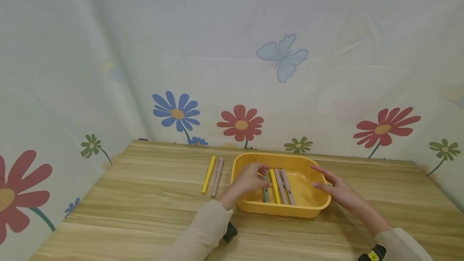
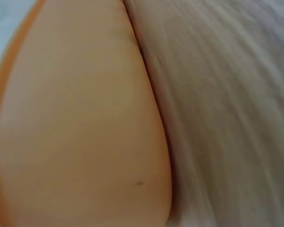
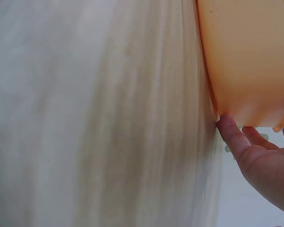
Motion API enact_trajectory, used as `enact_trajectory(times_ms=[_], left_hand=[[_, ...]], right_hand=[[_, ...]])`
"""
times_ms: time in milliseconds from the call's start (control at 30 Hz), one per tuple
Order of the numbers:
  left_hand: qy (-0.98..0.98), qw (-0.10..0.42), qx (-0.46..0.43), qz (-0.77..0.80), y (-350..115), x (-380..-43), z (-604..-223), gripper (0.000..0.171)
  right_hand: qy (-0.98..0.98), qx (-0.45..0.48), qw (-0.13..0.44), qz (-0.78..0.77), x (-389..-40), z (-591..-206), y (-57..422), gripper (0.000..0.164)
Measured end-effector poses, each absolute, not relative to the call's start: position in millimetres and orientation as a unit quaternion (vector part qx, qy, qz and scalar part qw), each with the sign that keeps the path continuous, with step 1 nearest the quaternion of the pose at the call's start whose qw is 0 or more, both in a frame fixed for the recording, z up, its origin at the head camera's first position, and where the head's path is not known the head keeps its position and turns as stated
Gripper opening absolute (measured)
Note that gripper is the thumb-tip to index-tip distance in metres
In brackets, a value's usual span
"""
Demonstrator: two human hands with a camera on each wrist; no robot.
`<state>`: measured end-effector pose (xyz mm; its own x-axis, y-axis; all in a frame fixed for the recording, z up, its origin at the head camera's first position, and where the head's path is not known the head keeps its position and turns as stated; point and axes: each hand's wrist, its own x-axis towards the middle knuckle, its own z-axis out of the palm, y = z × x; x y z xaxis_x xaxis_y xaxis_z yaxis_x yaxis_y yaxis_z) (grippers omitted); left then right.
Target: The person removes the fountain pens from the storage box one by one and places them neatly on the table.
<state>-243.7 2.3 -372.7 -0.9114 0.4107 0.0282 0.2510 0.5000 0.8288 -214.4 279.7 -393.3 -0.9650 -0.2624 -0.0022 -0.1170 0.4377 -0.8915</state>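
Note:
My left hand reaches into the yellow plastic basin, thumb and fingers curled about the upper part of a teal pen. That pen's top is partly hidden by the fingers. Beside it in the basin lie a yellow pen and two lilac pens, a nearer one and one farther right. My right hand is at the basin's right end, thumb and forefinger reaching over the rim. Lower fingers rest along the outer wall near the tabletop in the right wrist view.
Left of the basin, a yellow pen and a lilac pen lie side by side on the wood-grain table. A flower-printed cloth hangs behind the table's far edge. The basin's outer wall fills much of the left wrist view.

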Motion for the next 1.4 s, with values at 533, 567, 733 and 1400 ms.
enact_trajectory(times_ms=[533,567,733,1400], left_hand=[[0.904,0.103,0.188,0.369,11,-249,-381,0.044],[0.908,0.102,0.192,0.358,11,-249,-382,0.042],[0.926,0.094,0.215,0.294,15,-250,-383,0.04],[0.944,0.098,0.161,0.27,13,-249,-380,0.055]], right_hand=[[0.847,-0.113,0.07,-0.514,-214,-393,280,0.058],[0.848,-0.112,0.07,-0.514,-214,-393,280,0.058],[0.85,-0.109,0.07,-0.51,-214,-393,280,0.058],[0.85,-0.107,0.069,-0.511,-213,-391,278,0.058]])
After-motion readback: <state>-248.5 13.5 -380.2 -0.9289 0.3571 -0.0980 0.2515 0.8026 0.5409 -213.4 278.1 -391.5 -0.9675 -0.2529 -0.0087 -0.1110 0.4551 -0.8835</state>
